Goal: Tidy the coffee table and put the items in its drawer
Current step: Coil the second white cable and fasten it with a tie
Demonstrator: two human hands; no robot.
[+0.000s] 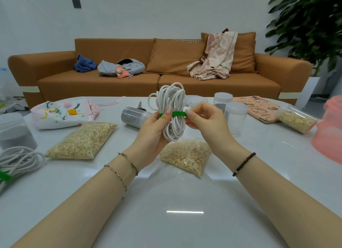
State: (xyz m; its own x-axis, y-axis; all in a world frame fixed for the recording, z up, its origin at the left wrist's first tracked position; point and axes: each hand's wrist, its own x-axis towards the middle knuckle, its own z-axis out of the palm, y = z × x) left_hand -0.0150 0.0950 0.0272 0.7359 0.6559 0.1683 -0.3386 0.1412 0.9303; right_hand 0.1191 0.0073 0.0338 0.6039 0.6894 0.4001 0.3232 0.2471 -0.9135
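Head view, left hand (153,126): fingers curl round the middle of the bundled white cable (173,101), with the thumb pressed on the green strap (178,114).
Right hand (205,122): pinches the strap's right end between thumb and forefinger, tight against the bundle.
Cable position: held upright in the air between both hands, above the white tabletop (185,197). Loops stick out above and below the strap.
Under the hands: an oat bag (185,155) lies flat.
Left of the hands: a second oat bag (83,140), a printed pouch (61,114) beyond it, and a spare cable coil (18,159) at the far edge.
Behind the left hand: a clear jar on its side (133,117).
Right of the hands: two upright jars (236,116), a pink notebook (259,107) and a third oat bag (296,120).
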